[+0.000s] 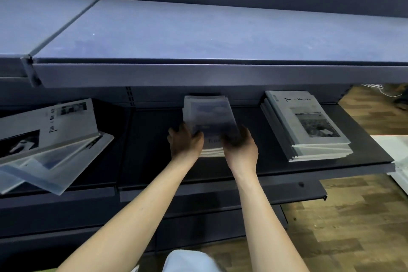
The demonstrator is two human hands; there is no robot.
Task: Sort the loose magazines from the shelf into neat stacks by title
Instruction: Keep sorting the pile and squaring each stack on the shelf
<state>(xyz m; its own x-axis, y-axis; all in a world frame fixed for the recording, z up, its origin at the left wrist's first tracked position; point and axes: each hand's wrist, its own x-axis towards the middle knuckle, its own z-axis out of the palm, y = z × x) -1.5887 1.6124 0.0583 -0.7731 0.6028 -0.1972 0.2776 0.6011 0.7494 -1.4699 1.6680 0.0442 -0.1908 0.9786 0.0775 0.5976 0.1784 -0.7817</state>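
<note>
Magazines in the middle stack (209,117) lie on the dark lower shelf (254,161), blurred. Left hand (185,143) and right hand (239,147) grip its near end, fingers curled over the top cover. Neat right stack (306,126) lies well apart. Loose pile (48,139) sits at left, skewed.

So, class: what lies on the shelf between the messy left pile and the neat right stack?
A middle stack, gripped by both hands, in the head view.
</note>
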